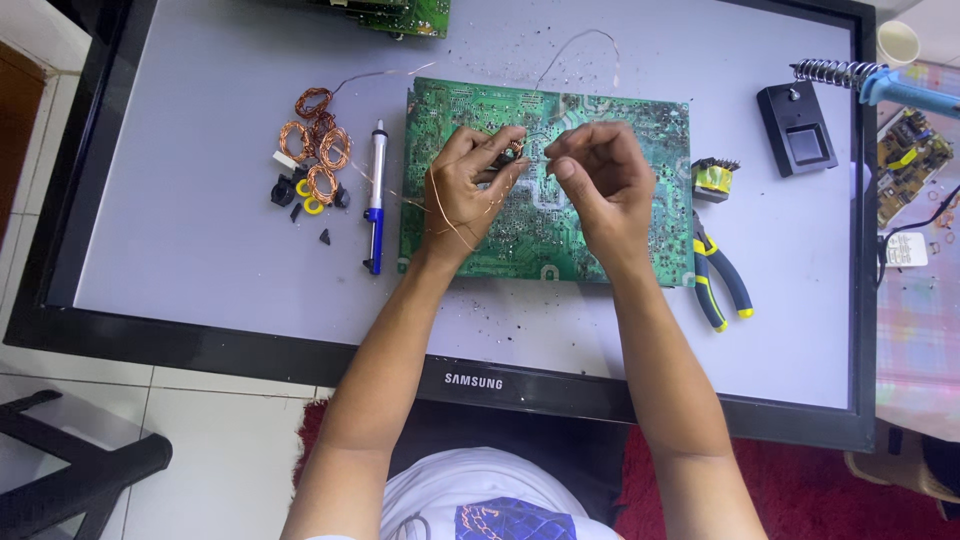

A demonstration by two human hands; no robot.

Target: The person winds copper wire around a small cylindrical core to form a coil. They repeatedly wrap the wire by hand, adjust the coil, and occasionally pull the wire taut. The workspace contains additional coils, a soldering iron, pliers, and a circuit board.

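Your left hand [470,185] was pinched around a small copper coil [514,150], held just above the green circuit board [640,160] near its far edge. Your right hand [595,175] had thumb and forefinger pressed together on a thin wire end just right of the coil — a loose strand [440,205] looped down over your left wrist. The board lay on a flat monitor screen [200,220]. To the left lay a blue-and-white desoldering pump [376,200] and a cluster of copper windings [315,150]; to the right, yellow-handled pliers [722,280] and a black stand [797,142] — farther off.
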